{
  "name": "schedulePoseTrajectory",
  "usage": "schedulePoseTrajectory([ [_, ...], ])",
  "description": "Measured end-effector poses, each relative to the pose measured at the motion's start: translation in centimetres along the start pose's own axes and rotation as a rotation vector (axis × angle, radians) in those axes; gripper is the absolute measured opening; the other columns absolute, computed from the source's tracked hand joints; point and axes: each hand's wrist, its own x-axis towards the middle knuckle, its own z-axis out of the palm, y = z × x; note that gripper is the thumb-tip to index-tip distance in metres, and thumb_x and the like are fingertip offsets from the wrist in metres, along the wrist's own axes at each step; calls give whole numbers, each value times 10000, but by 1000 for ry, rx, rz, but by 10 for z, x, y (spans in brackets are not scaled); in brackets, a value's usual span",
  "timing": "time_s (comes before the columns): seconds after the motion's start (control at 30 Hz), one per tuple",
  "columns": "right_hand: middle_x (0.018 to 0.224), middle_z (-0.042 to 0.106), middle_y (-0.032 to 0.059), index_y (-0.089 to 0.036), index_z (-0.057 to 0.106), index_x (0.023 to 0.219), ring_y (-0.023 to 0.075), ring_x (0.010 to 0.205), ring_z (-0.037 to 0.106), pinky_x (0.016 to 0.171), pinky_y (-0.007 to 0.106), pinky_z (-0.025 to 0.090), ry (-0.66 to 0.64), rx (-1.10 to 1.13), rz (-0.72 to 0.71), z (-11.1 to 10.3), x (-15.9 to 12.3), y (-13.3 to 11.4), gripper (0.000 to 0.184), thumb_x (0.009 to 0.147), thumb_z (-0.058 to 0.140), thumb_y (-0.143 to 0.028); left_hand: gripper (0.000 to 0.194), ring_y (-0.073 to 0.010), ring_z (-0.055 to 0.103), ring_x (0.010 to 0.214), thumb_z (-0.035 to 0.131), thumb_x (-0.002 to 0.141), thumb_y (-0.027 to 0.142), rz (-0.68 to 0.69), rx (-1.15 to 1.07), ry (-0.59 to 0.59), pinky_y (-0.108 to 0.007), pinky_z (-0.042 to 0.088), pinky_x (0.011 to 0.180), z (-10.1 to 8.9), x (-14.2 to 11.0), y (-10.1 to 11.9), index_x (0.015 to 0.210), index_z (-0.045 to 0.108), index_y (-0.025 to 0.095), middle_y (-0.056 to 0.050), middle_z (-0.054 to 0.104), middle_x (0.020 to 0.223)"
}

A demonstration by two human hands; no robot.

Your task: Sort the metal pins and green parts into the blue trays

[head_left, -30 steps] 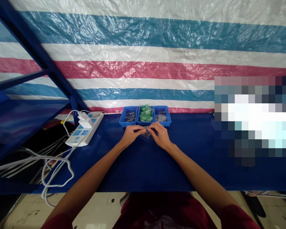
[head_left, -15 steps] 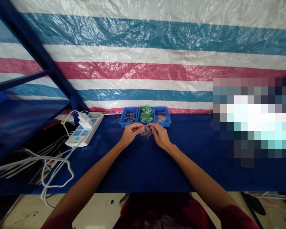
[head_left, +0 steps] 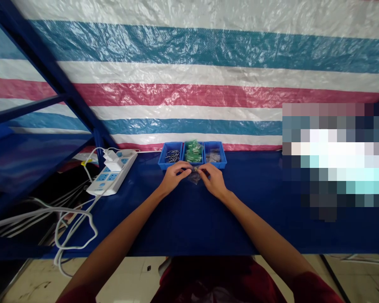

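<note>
A small clear plastic bag (head_left: pixel 194 177) is stretched between my two hands, just in front of the blue bins. My left hand (head_left: pixel 174 176) pinches its left upper edge between thumb and fingers. On the other side my right hand (head_left: pixel 212 178) grips the right upper edge. Small contents near the bag's top are too tiny to make out. Behind the hands stand three joined blue bins: the left bin (head_left: pixel 160 160) holds loose metal screw-like pieces (head_left: pixel 172 156), the middle one green packets (head_left: pixel 193 151), the right one clear plastic bags (head_left: pixel 213 156).
A white power strip (head_left: pixel 113 179) with a plugged-in white adapter (head_left: pixel 112 160) lies at left on the blue table (head_left: pixel 189 223). White cables (head_left: pixel 77 235) loop over the table's left edge. A blue metal frame (head_left: pixel 72 97) rises there, and striped sheeting (head_left: pixel 189 94) hangs behind. The right side is pixelated.
The bag has tilted between my fingers, so its contents show less and its upper edge looks pulled straighter. Both hands have stayed almost in place.
</note>
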Motion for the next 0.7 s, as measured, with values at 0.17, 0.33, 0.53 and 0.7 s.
schedulePoseTrajectory([
  [0.17, 862, 681, 57, -191, 647, 969, 159, 700, 611, 663, 274, 493, -52, 140, 132, 2, 0, -2, 252, 903, 506, -389, 319, -159, 624, 642, 670, 799, 456, -55, 9, -53, -286, 537, 656, 1, -3, 4, 794, 694, 138, -51, 685, 724],
  [0.33, 581, 561, -33, -190, 620, 814, 115, 510, 511, 525, 237, 430, -124, 404, 306, 0, 3, -7, 201, 825, 597, -390, 366, -138, 586, 594, 600, 848, 482, -45, 26, 26, -256, 505, 604, 1, -2, 5, 758, 683, 138, -33, 655, 666],
  [0.53, 484, 520, -59, -162, 602, 685, 73, 420, 451, 423, 192, 334, -326, 615, 458, -5, 10, -8, 211, 726, 679, -354, 365, -138, 579, 614, 544, 886, 454, -53, 52, 128, -248, 477, 601, -1, -1, 4, 781, 686, 135, -37, 651, 686],
  [0.7, 602, 651, -20, -160, 584, 973, 114, 449, 571, 457, 232, 448, 237, 827, 658, -7, 17, 2, 405, 692, 706, -425, 338, -123, 566, 601, 546, 894, 419, -43, 45, 199, -241, 463, 588, -3, 1, 2, 774, 684, 135, -36, 648, 688],
])
